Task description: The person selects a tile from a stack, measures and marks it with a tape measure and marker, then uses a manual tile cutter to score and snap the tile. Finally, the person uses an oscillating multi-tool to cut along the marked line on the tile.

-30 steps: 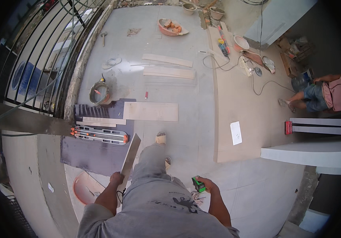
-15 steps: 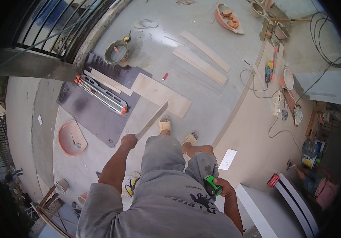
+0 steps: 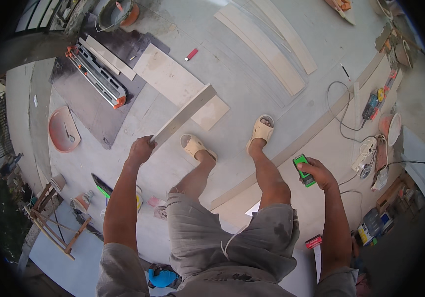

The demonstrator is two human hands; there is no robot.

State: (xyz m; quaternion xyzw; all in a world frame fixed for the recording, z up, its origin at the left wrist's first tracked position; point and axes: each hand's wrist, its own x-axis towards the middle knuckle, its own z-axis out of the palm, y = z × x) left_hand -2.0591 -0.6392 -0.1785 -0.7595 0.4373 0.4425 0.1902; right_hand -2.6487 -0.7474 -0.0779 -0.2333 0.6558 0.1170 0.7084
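Note:
My left hand [image 3: 141,149] is closed around the near end of a long, narrow tile strip [image 3: 185,113], which slants up and away to the right above the floor. Out to the right, my right hand [image 3: 320,173] grips a green and black tape measure [image 3: 304,170]; no blade shows drawn out of it. Beneath the strip's far end, a large beige tile [image 3: 165,74] lies on the floor, beyond my sandalled feet. At the far left, a manual tile cutter [image 3: 96,74] with orange ends rests on a dark mat [image 3: 76,94].
Long tile strips [image 3: 267,52] lie on the far floor near a small red object [image 3: 191,54]. A power tool [image 3: 370,105] and its cables are at right. A reddish basin [image 3: 64,131], a bucket [image 3: 111,15] and a wooden frame [image 3: 56,225] stand left.
My right hand has swung forward and outward from beside my hip with the tape measure. My feet have moved apart. The view has shifted; my left hand still holds the tile strip.

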